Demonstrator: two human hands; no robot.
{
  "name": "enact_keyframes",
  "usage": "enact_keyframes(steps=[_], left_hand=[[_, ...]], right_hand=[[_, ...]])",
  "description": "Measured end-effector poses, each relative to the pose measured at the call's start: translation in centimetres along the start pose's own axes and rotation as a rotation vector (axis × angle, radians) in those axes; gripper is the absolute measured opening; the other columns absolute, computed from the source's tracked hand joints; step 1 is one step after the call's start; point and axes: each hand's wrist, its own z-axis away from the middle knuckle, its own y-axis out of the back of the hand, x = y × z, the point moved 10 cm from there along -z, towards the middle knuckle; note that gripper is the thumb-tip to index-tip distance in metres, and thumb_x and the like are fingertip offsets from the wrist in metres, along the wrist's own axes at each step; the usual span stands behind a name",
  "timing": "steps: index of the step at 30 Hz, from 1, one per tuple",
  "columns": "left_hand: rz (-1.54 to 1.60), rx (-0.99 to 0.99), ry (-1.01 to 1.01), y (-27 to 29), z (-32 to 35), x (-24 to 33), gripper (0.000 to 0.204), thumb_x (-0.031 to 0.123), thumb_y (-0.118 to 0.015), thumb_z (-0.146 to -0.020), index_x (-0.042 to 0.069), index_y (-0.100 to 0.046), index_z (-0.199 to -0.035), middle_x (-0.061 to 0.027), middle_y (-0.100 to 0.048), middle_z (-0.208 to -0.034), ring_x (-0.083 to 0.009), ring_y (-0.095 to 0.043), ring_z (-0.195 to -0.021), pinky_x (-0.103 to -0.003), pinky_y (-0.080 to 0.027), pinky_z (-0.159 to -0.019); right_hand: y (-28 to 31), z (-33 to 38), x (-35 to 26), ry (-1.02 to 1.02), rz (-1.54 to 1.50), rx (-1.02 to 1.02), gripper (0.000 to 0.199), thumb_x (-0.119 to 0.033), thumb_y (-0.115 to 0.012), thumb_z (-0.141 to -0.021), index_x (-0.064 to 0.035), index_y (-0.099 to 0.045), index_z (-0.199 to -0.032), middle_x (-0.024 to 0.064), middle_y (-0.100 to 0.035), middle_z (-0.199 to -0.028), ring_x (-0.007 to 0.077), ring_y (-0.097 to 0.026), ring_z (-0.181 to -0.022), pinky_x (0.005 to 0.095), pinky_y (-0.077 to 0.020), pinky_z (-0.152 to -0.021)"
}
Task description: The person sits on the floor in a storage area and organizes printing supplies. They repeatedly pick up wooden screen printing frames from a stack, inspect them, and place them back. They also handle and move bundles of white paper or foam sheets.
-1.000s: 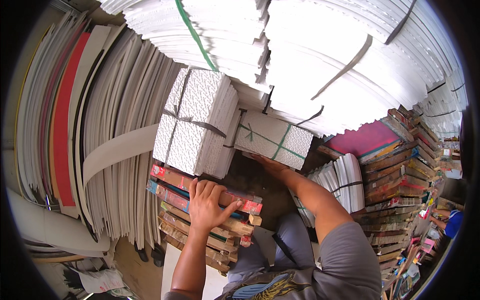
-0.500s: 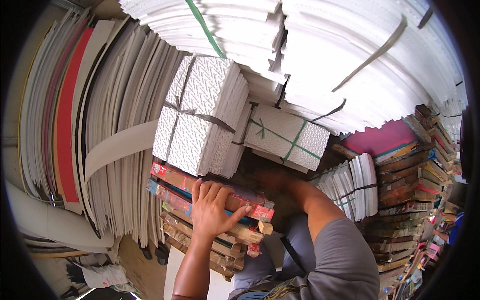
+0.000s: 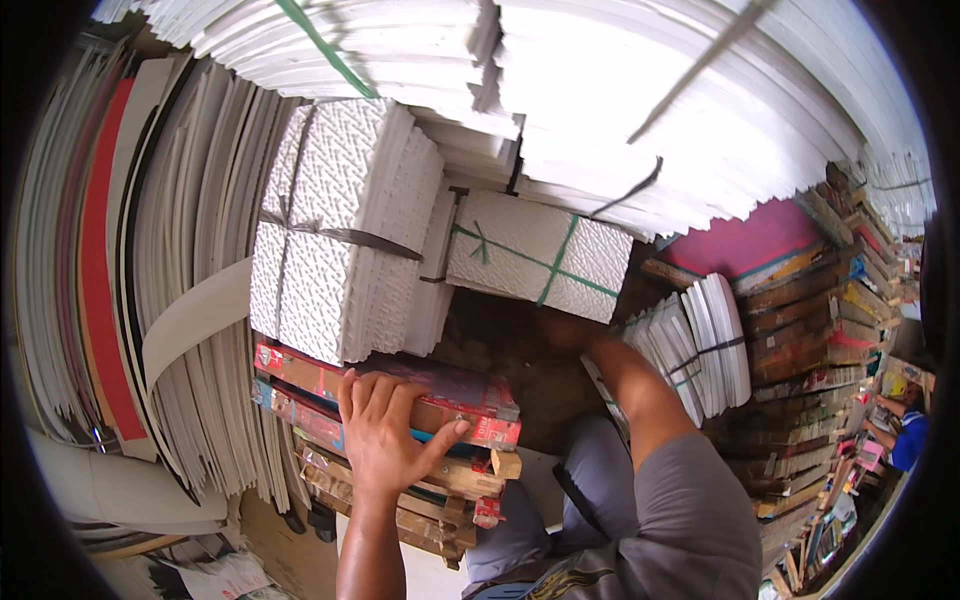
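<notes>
My left hand lies with spread fingers on the edge of a red-and-brown wooden frame, the top one of a short stack. Behind it stands a tall bundle of white embossed sheets, tied crosswise with dark strips. My right hand reaches into the shadow below a smaller white bundle tied with green string. Its fingers are dark and blurred, so I cannot see what they touch. Close to my right forearm, a white bundle with a dark tie leans on a slant.
Upright thin sheets crowd the left side, one red. High stacks of white sheets fill the far side. Weathered wooden frames pile up on the right. Another person in blue is at the far right edge.
The view has shifted, so the bundles and frames appear farther left. My left hand stays on the top frame. My right hand remains in the shadow, near the green-tied bundle's lower edge.
</notes>
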Motion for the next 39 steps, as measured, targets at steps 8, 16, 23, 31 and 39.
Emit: enact_keyframes(steps=[8, 16, 23, 31, 39], left_hand=[[-0.018, 0.042, -0.053, 0.1, 0.3, 0.9, 0.057, 0.059, -0.076, -0.081, 0.005, -0.069, -0.096, -0.0142, -0.064, -0.096, -0.0374, -0.059, -0.101, -0.058, -0.034, -0.111], [-0.013, 0.088, -0.062, 0.9, 0.9, 1.8, 0.045, 0.047, -0.082, -0.08, 0.005, -0.069, -0.092, -0.0138, -0.066, -0.096, -0.0361, -0.061, -0.1, -0.054, -0.035, -0.112], [-0.042, 0.158, -0.106, 0.7, 1.6, 1.9, 0.044, 0.046, -0.08, -0.084, 0.004, -0.069, -0.091, -0.0149, -0.067, -0.094, -0.0375, -0.061, -0.099, -0.052, -0.037, -0.109], [-0.065, 0.228, -0.148, 1.0, 3.2, 2.1, 0.043, 0.047, -0.077, -0.088, 0.004, -0.07, -0.09, -0.015, -0.068, -0.093, -0.0384, -0.059, -0.099, -0.05, -0.041, -0.101], [-0.1, 0.207, -0.135, 0.6, 5.6, 1.5, 0.047, 0.05, -0.07, -0.091, 0.004, -0.072, -0.096, -0.0132, -0.069, -0.1, -0.0373, -0.059, -0.106, -0.049, -0.041, -0.101]], right_hand=[[7.4, 12.6, -0.3, -0.332, 0.105, 0.616, 0.036, -0.017, -0.077, -0.083, -0.0081, -0.072, -0.118, 0.0174, -0.069, -0.114, 0.0401, -0.063, -0.109, 0.0519, -0.0494, -0.095], [23.4, 33.2, 2.5, -1.09, 0.734, 0.759, 0.05, -0.04, -0.071, -0.093, -0.0096, -0.062, -0.132, 0.0164, -0.062, -0.128, 0.0369, -0.054, -0.126, 0.0527, -0.0464, -0.102], [23.1, 38.2, 8.3, -1.328, 0.298, 0.467, 0.066, -0.058, -0.054, -0.102, -0.0043, -0.058, -0.14, 0.0249, -0.074, -0.118, 0.0462, -0.07, -0.112, 0.0567, -0.0551, -0.095], [26.6, 41.4, -1.7, -1.186, 0.404, 0.709, 0.044, -0.042, -0.055, -0.106, -0.0097, -0.067, -0.132, 0.0226, -0.075, -0.111, 0.0459, -0.071, -0.104, 0.057, -0.0551, -0.089], [27.0, 41.5, -21.2, -0.451, 0.503, 1.292, 0.03, -0.025, -0.062, -0.105, -0.0052, -0.073, -0.123, 0.021, -0.076, -0.102, 0.041, -0.074, -0.089, 0.0483, -0.0573, -0.075]])
